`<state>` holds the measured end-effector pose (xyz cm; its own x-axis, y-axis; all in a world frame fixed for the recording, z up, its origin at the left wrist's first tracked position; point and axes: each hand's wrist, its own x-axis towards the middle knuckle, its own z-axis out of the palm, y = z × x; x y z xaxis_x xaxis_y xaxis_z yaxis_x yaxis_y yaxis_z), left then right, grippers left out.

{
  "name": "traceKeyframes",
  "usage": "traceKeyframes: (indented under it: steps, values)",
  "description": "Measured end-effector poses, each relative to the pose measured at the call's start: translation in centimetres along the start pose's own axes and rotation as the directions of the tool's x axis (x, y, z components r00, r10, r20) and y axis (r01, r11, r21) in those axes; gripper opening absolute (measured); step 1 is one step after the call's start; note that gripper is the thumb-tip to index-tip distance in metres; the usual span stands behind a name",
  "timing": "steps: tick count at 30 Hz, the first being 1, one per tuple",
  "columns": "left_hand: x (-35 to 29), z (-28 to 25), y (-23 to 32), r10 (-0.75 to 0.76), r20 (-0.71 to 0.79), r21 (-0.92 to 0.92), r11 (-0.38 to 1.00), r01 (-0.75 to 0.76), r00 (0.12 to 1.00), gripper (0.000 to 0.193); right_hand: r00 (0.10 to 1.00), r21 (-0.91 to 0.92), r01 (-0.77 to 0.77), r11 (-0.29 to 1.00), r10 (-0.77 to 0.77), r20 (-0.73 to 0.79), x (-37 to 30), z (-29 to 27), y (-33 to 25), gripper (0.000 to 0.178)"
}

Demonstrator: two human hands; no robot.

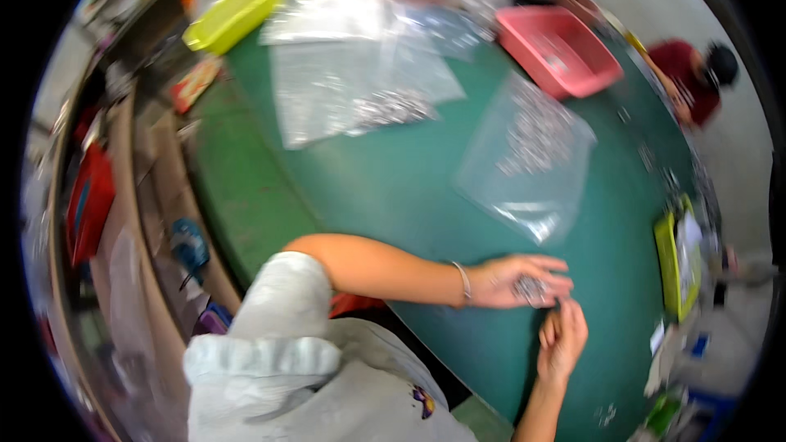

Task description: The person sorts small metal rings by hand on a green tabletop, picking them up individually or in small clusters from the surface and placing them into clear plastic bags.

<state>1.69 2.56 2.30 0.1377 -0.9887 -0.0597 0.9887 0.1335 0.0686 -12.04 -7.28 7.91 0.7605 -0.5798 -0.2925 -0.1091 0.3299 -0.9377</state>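
Observation:
My left hand is turned palm up above the green table, its fingers stretched to the right. A small heap of silver metal pieces lies in its palm. Close by the fingertips, my right hand has its fingers curled and pinched together. Whatever is in that pinch is too small and blurred to name. Beyond my hands a clear plastic bag lies flat, with many similar silver pieces inside. Farther back, another clear bag has silver pieces at its right end.
A pink basin and a yellow-green tray stand along the far side. Another yellow-green basket is at the right edge. A few loose pieces lie at lower right. Another person is at far right. Cluttered shelving runs along the left.

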Motion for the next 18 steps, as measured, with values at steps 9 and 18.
traceKeyframes:
  steps: [9,18]
  values:
    - [-0.6,1.0,0.3,-0.095,0.031,0.141,0.986,0.090,0.995,0.057,0.852,-0.665,0.474,0.578,-0.491,0.180,-0.4,-0.4,2.6,0.025]
    - [-0.8,1.9,0.4,-0.140,-0.049,0.063,0.988,0.143,0.989,0.052,0.774,-0.691,0.592,0.414,-0.531,0.345,-0.4,-0.5,1.6,0.021]
